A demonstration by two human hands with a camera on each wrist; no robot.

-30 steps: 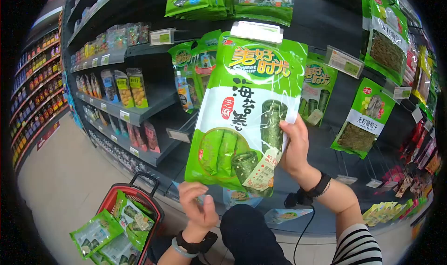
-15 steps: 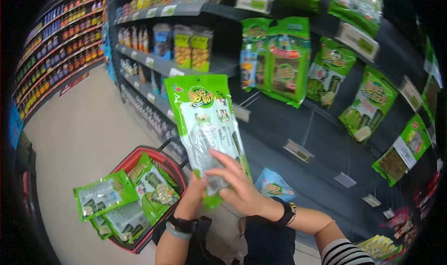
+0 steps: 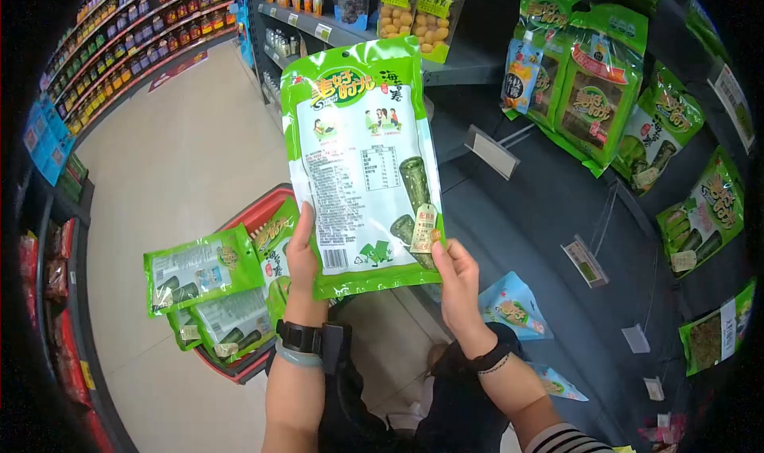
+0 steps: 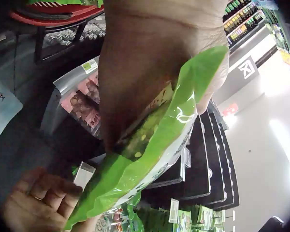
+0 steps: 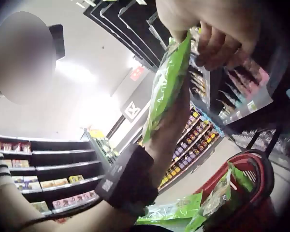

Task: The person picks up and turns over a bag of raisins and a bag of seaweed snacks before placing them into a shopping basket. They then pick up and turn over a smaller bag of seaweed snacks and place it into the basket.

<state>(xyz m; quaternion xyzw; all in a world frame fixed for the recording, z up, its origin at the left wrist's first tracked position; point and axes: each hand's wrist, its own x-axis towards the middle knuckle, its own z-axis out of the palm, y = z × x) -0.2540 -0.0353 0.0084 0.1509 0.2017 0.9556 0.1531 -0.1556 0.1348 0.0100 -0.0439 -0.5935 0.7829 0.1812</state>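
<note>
A green and white bag of seaweed rolls is held up in front of me, its back with small print, a table and a barcode facing the head camera. My left hand grips the lower left edge, thumb over the printed face. At the lower right corner my right hand pinches the bag between thumb and fingers. The left wrist view shows the bag edge-on, with the right hand at its far corner. In the right wrist view, the right hand holds the bag's edge from above.
A red shopping basket with several similar bags stands on the floor at lower left. Dark shelving runs along the right, with hanging seaweed packs and projecting price tags. A blue packet lies low beside my knees.
First the bag's front faced me; now its back does. It moved left from the shelf with my view. My left hand took hold of its edge, and my right hand moved off its face to the corner.
</note>
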